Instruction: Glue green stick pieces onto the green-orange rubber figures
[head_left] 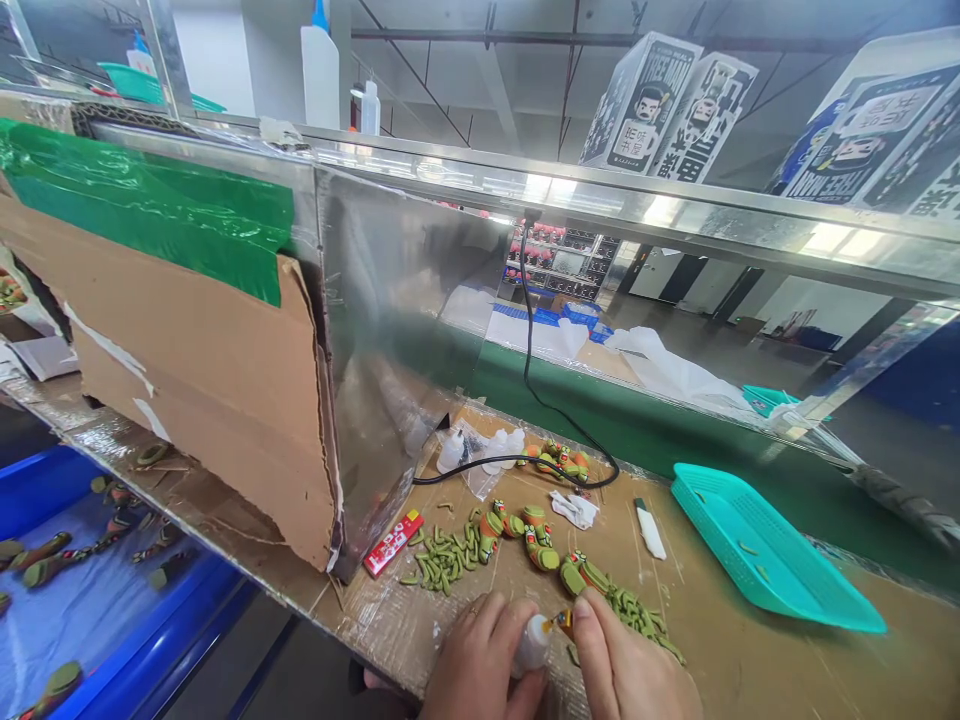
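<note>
At the near edge of the bench (750, 640) both hands meet low in the view. The left hand (480, 665) is curled round a small glue bottle (532, 645), its fingers closed on the soft white body; the bottle lies nearly flat, long axis running left to right, with the nozzle aimed at the right hand. The right hand (622, 670) pinches a small orange-brown piece (564, 622) between thumb and forefinger, held just at the nozzle tip. Whether tip and piece actually touch I cannot tell, since the fingers crowd that spot. The piece sits between the two hands, a little nearer the right, and just above the bench surface.

Just beyond the right hand's knuckles a trail of green strips (637, 612) runs away to the right. A second heap of green strips (442, 560) lies ahead and to the left of the left hand. Between the two heaps stand several green-and-orange figures (536, 540) (sandal-like shapes, some on their sides), with more of them further back by a black cable (529, 380) that loops across the bench.

A red pack (392, 542) lies left of the strips, at the foot of a cardboard wall (202, 400). To the right, well apart from the hands, sits a teal tray (765, 550), and a white stick (649, 530) lies between it and the figures. Below left, a blue bin (45, 480) holds further figures.
</note>
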